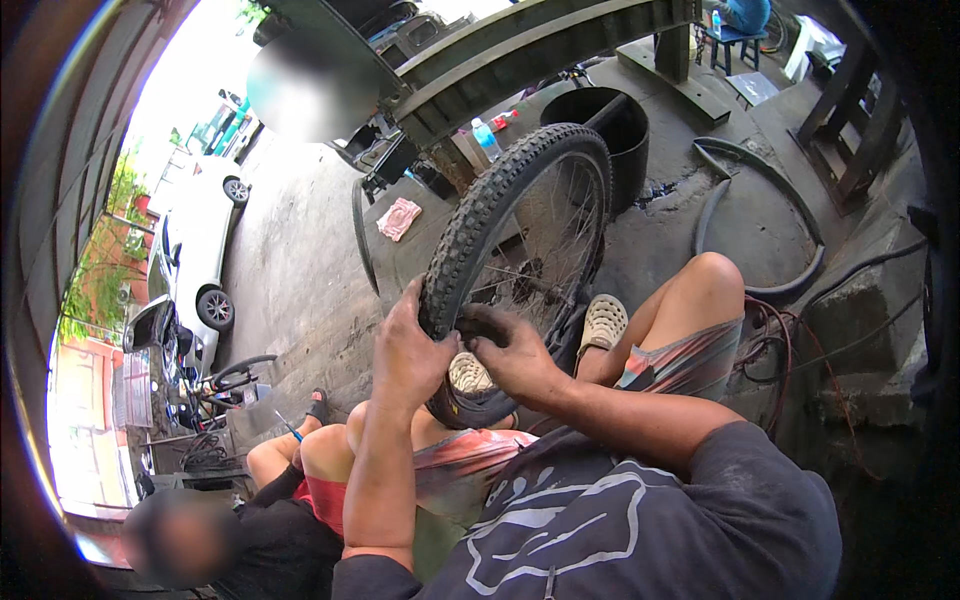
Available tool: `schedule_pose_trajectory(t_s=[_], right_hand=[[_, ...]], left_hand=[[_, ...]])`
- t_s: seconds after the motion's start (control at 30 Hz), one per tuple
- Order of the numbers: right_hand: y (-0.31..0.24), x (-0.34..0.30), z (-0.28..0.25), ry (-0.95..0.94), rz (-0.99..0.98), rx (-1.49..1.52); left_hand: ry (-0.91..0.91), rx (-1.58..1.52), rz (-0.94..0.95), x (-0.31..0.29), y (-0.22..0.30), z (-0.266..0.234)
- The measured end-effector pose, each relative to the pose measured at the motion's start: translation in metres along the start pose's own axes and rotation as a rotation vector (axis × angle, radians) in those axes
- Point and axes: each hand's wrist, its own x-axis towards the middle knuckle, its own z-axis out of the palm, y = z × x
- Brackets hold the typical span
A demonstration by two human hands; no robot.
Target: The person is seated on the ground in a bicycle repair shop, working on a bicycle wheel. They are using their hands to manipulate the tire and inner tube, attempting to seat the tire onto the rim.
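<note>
A bicycle wheel with a knobby black tire (476, 205) stands upright between my knees, its spokes and hub dark with grime. My left hand (412, 345) is wrapped round the near side of the tire, its fingers on the outer tread. From the right, my right hand (512, 352) closes on the tire's inner edge by the rim, thumb and fingertips bent together. Both hands look dirty and sit close to each other. Below them the tire's lowest stretch rests near my shorts. What lies under the right fingertips is hidden.
A round black tub (630, 150) stands behind the wheel, near a water bottle (486, 138). A pink cloth (399, 219) and a cut tire (707, 222) lie on the floor. Hoses (778, 350) run at right. A person (285, 545) sits close on my left; a white car (200, 240) stands beyond.
</note>
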Motion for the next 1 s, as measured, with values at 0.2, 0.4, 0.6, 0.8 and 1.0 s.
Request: schedule_pose_trajectory(t_s=[0.2, 0.4, 0.6, 0.8, 1.0], right_hand=[[-0.026, 0.001, 0.008, -0.086, 0.319, 0.624], [-0.049, 0.019, -0.02, -0.245, 0.378, 0.271], [-0.067, 0.016, -0.023, -0.296, 0.285, -0.1], [-0.149, 0.017, -0.033, -0.431, -0.297, -1.319], [-0.144, 0.081, -0.041, -0.551, -0.724, -1.816]], left_hand=[[-0.11, -0.054, -0.02, -0.011, 0.029, -0.016], [0.012, -0.041, -0.052, -0.018, 0.031, -0.003], [0.014, -0.097, -0.037, -0.022, 0.024, -0.001], [0.027, -0.1, -0.056, -0.024, 0.019, 0.0], [-0.062, -0.197, 0.0, -0.01, 0.035, -0.01]])
